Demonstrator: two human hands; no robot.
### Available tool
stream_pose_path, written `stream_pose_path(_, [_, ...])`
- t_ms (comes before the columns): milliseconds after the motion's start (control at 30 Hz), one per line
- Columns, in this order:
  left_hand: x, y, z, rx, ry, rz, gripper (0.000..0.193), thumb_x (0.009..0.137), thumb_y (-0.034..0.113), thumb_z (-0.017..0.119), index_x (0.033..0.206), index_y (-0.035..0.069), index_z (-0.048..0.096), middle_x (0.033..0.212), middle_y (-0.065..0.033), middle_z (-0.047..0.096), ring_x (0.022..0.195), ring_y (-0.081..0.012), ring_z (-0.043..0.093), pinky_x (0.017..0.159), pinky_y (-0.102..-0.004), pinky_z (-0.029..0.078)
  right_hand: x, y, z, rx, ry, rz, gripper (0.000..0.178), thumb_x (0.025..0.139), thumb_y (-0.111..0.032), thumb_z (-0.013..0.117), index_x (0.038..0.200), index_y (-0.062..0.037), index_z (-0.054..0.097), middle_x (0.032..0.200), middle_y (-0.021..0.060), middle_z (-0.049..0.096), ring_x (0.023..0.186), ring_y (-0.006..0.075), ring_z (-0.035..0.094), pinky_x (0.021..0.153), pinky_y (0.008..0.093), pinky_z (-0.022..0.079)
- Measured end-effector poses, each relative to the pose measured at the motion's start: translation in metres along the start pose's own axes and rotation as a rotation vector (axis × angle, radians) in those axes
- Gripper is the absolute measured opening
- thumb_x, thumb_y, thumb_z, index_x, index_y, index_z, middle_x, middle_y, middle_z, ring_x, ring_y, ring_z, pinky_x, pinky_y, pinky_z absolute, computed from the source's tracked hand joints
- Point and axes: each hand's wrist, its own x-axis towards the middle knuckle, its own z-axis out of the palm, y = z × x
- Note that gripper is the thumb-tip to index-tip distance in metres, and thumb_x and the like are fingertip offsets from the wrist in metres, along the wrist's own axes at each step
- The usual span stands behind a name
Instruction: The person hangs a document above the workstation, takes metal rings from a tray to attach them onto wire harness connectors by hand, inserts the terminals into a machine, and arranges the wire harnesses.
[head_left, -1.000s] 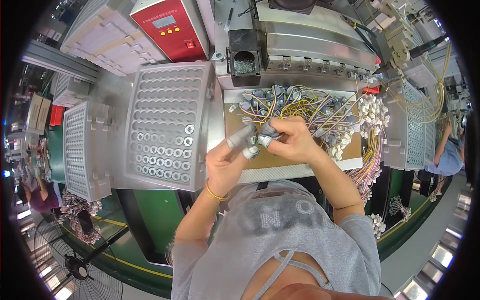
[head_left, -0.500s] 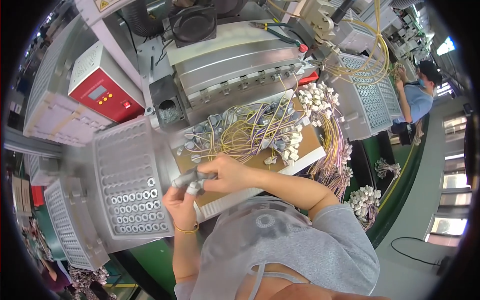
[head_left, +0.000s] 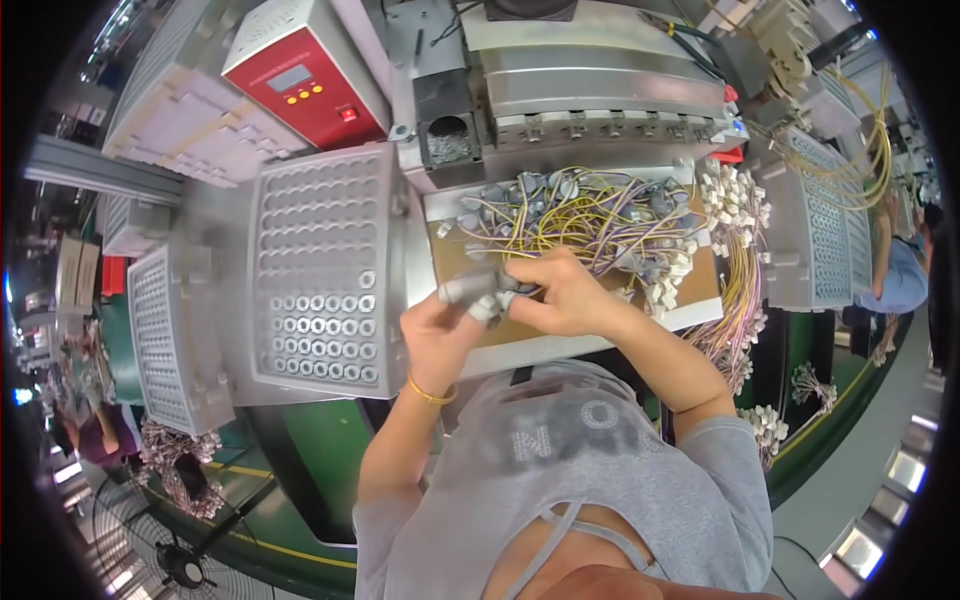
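Note:
My left hand [head_left: 432, 335] and my right hand [head_left: 562, 292] meet over the near left part of a cardboard sheet [head_left: 452, 262]. Pale grey covers [head_left: 470, 290] sit on fingertips where they meet. Both hands are closed in a pinch, fingertips pressed together; whatever lies between them is too small and blurred to name. Just beyond is a tangled heap of yellow, purple and white wires [head_left: 575, 215] with grey round parts and white connectors [head_left: 672, 278] on their ends. Left of my hands, a clear plastic tray [head_left: 325, 180] holds rows of small ring-shaped parts [head_left: 325, 326] in its nearer half.
Behind the sheet stands a metal fixture [head_left: 605, 90] with a row of clamps. A red-fronted control box [head_left: 325, 85] and a dark cup [head_left: 448, 140] are at the back left. Pliers [head_left: 690, 45] lie on top. Connector bundles [head_left: 735, 205] hang at right; a co-worker [head_left: 897, 275] stands beyond.
The view has turned, so the bench sits farther right and higher in the picture. My hands stay pinched together over the cardboard's left part, their fingers slightly shifted.

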Motion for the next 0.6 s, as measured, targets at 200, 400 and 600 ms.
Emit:
stream_pose_path(200, [0.011, -0.006, -0.006, -0.506, -0.023, -0.193, 0.023, 0.082, 0.009, 0.054, 0.103, 0.000, 0.056, 0.094, -0.0061, 0.060, 0.067, -0.0113, 0.055, 0.051, -0.0213, 0.042, 0.011, -0.007, 0.003, 0.169, 0.016, 0.314, 0.013, 0.082, -0.009, 0.051, 0.086, 0.0024, 0.054, 0.070, 0.0032, 0.059, 0.065, 0.0056, 0.053, 0.056, 0.0225, 0.043])
stream_pose_path(400, [0.016, -0.005, 0.006, -0.738, -0.180, -0.204, 0.040, 0.080, 0.006, 0.052, 0.119, 0.000, 0.044, 0.113, -0.0087, 0.051, 0.084, -0.0173, 0.055, 0.066, -0.0275, 0.047, 0.008, 0.024, 0.005, 0.205, 0.137, 0.388, 0.010, 0.079, -0.008, 0.053, 0.082, 0.0004, 0.057, 0.066, 0.0025, 0.058, 0.055, 0.0038, 0.051, 0.046, 0.0190, 0.039])
stream_pose_path(600, [0.019, -0.025, -0.014, -0.541, -0.068, -0.187, 0.039, 0.080, 0.002, 0.048, 0.119, -0.001, 0.044, 0.116, -0.0089, 0.050, 0.089, -0.0184, 0.054, 0.074, -0.0293, 0.045, 0.029, 0.064, -0.020, 0.450, 0.857, 0.392, 0.009, 0.078, -0.006, 0.049, 0.076, 0.0006, 0.056, 0.060, 0.0021, 0.054, 0.041, 0.0064, 0.045, 0.037, 0.0203, 0.035])
